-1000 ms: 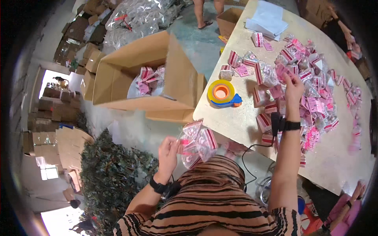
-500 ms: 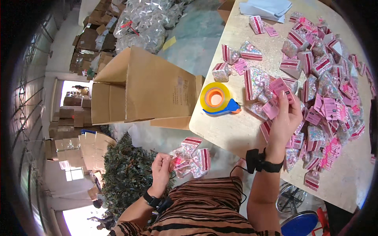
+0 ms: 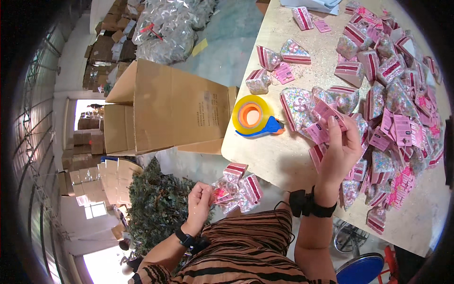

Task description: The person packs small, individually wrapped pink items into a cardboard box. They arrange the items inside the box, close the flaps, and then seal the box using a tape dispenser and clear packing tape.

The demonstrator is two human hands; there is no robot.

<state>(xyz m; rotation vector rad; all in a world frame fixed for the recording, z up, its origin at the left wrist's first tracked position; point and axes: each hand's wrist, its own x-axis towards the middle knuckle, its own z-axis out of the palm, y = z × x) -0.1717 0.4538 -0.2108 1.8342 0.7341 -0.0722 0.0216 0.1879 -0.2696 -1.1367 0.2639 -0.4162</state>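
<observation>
On the pale wooden surface, the right hand grips a few small clear packets with pink striped card tops, lifted at the edge of the big heap of the same packets. Just beside it lies a yellow tape dispenser with a blue handle. Below the surface's edge, the left hand pinches a bunch of similar pink-topped packets. An open brown cardboard box stands nearby on the floor.
</observation>
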